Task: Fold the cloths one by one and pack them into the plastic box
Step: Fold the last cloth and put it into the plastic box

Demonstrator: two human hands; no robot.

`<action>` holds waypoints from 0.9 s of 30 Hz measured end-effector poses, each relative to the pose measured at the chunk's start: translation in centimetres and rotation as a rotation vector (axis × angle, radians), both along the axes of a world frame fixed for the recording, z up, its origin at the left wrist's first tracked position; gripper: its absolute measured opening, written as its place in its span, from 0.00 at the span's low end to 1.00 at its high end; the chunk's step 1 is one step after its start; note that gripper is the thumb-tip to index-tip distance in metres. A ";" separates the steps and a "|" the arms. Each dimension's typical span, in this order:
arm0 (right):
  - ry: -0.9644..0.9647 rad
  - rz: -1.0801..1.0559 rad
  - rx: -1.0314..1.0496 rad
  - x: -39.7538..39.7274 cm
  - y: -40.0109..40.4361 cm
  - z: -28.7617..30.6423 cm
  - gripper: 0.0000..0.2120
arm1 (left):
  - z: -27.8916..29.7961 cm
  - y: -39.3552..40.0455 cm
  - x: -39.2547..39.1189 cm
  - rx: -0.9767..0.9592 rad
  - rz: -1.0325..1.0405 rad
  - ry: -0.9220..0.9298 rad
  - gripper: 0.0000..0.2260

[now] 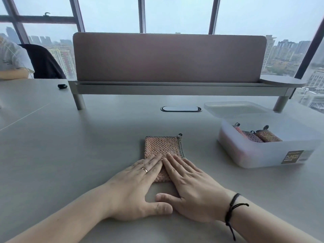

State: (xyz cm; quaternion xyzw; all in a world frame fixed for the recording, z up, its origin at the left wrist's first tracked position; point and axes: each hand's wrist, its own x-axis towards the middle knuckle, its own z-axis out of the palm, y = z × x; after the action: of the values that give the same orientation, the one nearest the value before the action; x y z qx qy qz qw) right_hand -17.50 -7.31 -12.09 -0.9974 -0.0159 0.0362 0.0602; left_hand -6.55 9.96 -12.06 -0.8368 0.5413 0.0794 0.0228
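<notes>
Step in hand: flattening folded pink woven cloth (162, 146) with dark edging, mid-desk. Left hand (138, 186) and right hand (191, 185): flat, fingers straight, pressing its near end. Next, likely: pinch, lift, carry right into translucent plastic box (259, 153), beside cloths already packed.

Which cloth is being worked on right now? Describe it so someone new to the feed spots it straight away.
Start at the translucent plastic box on the right of the grey desk, then look left to the desk's middle. The pinkish-orange woven cloth lies flat there, pressed under the left hand and right hand. Unlike the rolled cloths in the box, it is alone on the desk.
</notes>
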 end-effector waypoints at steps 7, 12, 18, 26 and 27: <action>-0.260 -0.156 0.341 0.5 -1.5 1.7 0.38 | -0.5 0.0 1.8 -0.387 0.036 0.104 0.47; -0.486 -0.637 0.546 4.9 -7.3 0.7 0.18 | -1.3 -2.6 7.2 -0.891 0.385 0.101 0.31; -0.249 -0.603 0.251 8.8 -8.7 0.0 0.38 | -0.7 -5.5 11.0 -0.529 0.602 0.121 0.27; -0.247 -0.427 0.300 11.4 -9.8 -0.3 0.22 | -0.9 -6.2 11.9 -0.841 0.356 0.406 0.08; -0.255 -0.408 0.358 11.5 -9.9 -0.3 0.19 | -0.9 -6.2 11.9 -0.887 0.340 0.479 0.10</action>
State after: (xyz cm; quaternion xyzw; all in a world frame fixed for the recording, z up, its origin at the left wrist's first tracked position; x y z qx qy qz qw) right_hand -5.98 -17.19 -12.42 -0.9500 0.1714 -0.1056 0.2386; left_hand 5.36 3.80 -12.92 -0.8004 0.3698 0.0344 -0.4706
